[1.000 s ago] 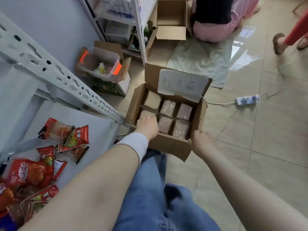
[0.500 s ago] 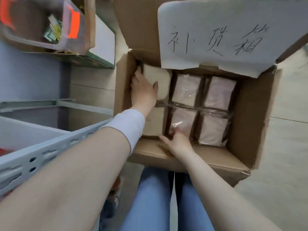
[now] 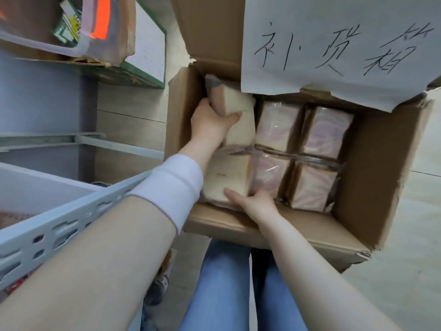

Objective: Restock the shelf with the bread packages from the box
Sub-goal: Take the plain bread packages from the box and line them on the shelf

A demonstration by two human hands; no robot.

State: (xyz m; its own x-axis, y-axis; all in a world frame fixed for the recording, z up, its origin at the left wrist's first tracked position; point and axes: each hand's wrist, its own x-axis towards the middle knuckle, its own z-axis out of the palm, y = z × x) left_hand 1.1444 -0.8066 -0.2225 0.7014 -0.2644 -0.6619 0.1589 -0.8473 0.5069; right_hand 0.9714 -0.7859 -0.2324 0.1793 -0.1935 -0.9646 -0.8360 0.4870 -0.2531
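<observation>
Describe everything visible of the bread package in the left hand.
The bread package is a pale cream, squarish loaf in clear film, with a greyish bunched end at its far side. It sits tilted in the far left corner of the cardboard box. The left hand grips it, thumb across its face. A pinkish package lies beside it, a second pale package nearer.

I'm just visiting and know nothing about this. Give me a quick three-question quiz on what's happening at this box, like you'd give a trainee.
1. True or false: the left hand grips the far pale bread package.
2. How many pinkish packages show in the box? A two, B four, C six.
3. Fill in: the right hand grips the near pale package, its ___ on top.
Key: 1 true; 2 B; 3 thumb.
</observation>
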